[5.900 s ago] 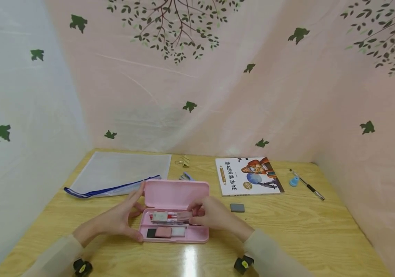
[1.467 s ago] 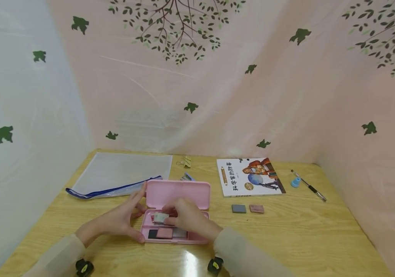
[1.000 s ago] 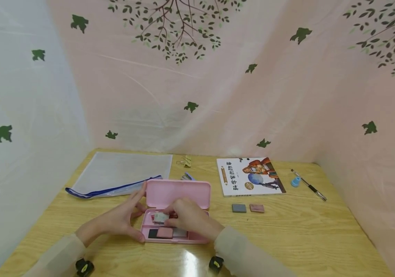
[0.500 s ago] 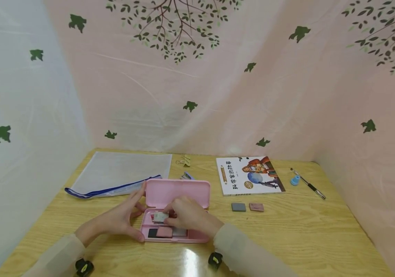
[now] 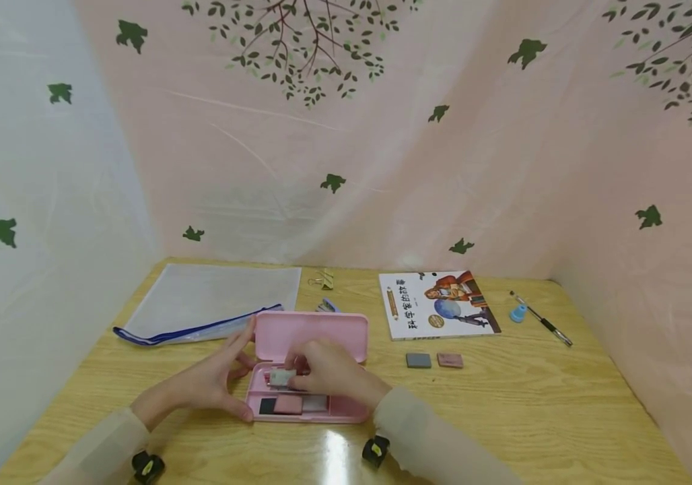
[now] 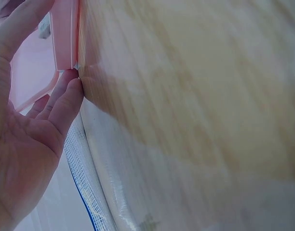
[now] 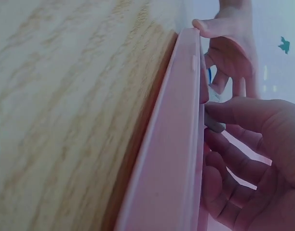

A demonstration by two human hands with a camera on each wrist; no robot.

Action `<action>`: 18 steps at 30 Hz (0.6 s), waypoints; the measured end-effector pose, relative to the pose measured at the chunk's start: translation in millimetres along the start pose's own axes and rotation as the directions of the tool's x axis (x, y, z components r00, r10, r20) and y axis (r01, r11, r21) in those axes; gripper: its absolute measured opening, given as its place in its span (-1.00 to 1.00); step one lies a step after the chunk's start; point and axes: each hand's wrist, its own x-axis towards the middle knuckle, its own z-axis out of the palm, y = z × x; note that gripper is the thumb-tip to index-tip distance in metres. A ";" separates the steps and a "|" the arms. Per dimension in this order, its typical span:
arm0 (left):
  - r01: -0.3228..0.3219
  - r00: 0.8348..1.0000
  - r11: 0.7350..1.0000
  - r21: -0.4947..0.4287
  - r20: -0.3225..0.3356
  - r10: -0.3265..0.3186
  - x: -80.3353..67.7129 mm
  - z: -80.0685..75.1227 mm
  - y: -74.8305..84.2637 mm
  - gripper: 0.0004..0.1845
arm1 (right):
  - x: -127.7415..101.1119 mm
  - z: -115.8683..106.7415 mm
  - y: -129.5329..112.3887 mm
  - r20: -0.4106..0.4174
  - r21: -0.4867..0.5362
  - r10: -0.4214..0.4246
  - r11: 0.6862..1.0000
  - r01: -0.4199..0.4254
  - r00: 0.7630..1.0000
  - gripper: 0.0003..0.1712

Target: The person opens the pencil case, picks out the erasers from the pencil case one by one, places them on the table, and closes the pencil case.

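Observation:
A pink pencil case [image 5: 312, 330] lies with its lid raised. My left hand [image 5: 209, 380] holds its left end, thumb at the front corner and a finger up along the lid's edge. My right hand [image 5: 334, 369] reaches into the back compartment and pinches a pale grey-green eraser [image 5: 279, 377], whose right end the fingers cover. Red-marked pens beneath it are mostly hidden. In the front compartment sit a black block [image 5: 267, 405], a pink eraser [image 5: 288, 404] and a whitish one [image 5: 314, 403]. From the right wrist view, the case's pink front wall [image 7: 162, 139] runs beside the curled fingers.
Right of the case lie a grey eraser [image 5: 419, 360] and a dusty-pink eraser [image 5: 450, 360]. Behind are a book [image 5: 439, 306], a small blue cone-shaped item [image 5: 518, 313], a pen [image 5: 541, 320], a gold binder clip [image 5: 324, 279] and a blue-zipped mesh bag [image 5: 219, 289].
The dusty-pink eraser has come out onto the table beside the grey one. My right hand has shifted left inside the case to the pale eraser; my left hand stays put.

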 end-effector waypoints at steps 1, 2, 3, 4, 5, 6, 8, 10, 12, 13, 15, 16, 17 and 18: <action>0.002 1.000 1.000 0.002 0.001 -0.002 -0.1 -0.1 0.1 0.59 | -0.1 -1.1 0.4 0.004 0.039 0.006 0.999 -0.006 1.000 -0.88; 0.006 1.000 1.000 0.002 0.002 -0.006 -0.1 -0.4 0.5 0.58 | -0.2 -2.5 0.9 0.009 0.088 0.017 0.996 -0.017 1.000 -0.89; 0.008 1.000 1.000 0.003 0.003 -0.008 0.0 -0.6 0.7 0.58 | -0.2 -4.0 1.7 0.010 0.139 0.026 0.990 -0.027 1.000 -0.90; 0.011 1.000 1.000 0.004 0.004 -0.011 0.1 -0.8 0.9 0.58 | -0.3 -5.7 2.5 0.009 0.188 0.033 0.982 -0.034 0.999 -0.90; 0.016 1.000 1.000 0.005 0.004 -0.016 0.1 -1.0 1.1 0.58 | -0.7 -7.6 3.2 0.007 0.240 0.044 0.970 -0.045 0.999 -0.90; 0.020 1.000 1.000 0.006 0.005 -0.020 0.1 -1.1 1.3 0.58 | -1.2 -9.3 3.9 0.002 0.287 0.059 0.956 -0.057 0.998 -0.90; 0.029 1.000 1.000 0.007 0.005 -0.029 0.4 -1.2 1.2 0.58 | -3.4 -13.1 5.2 -0.007 0.373 0.093 0.924 -0.084 0.996 -0.87; 0.029 1.000 1.000 0.011 0.005 -0.029 0.4 -0.7 0.5 0.58 | -7.6 -17.2 6.2 -0.009 0.439 0.126 0.892 -0.109 0.992 -0.85; 0.027 1.000 0.999 0.017 0.004 -0.027 0.4 -0.4 -0.3 0.58 | -13.4 -22.4 7.2 0.004 0.515 0.164 0.845 -0.143 0.986 -0.82; 0.027 1.000 0.999 0.020 0.004 -0.027 0.5 -0.3 -0.7 0.58 | -16.6 -25.4 8.4 0.008 0.546 0.174 0.824 -0.150 0.985 -0.81; 0.031 1.000 0.999 0.031 0.002 -0.031 0.3 -0.4 -0.8 0.59 | -23.5 -33.0 10.8 0.016 0.603 0.190 0.782 -0.161 0.982 -0.78; 0.031 1.000 0.999 0.036 -0.001 -0.031 0.3 -0.5 -0.8 0.59 | -27.0 -37.0 12.0 0.021 0.635 0.200 0.754 -0.167 0.980 -0.76; 0.030 1.000 0.999 0.042 -0.003 -0.030 0.3 -0.6 -0.8 0.60 | -30.7 -41.3 13.5 0.025 0.670 0.208 0.723 -0.171 0.978 -0.74; 0.031 1.000 0.998 0.047 -0.004 -0.031 0.3 -0.7 -0.7 0.60 | -34.6 -45.9 14.8 0.020 0.682 0.222 0.709 -0.176 0.975 -0.71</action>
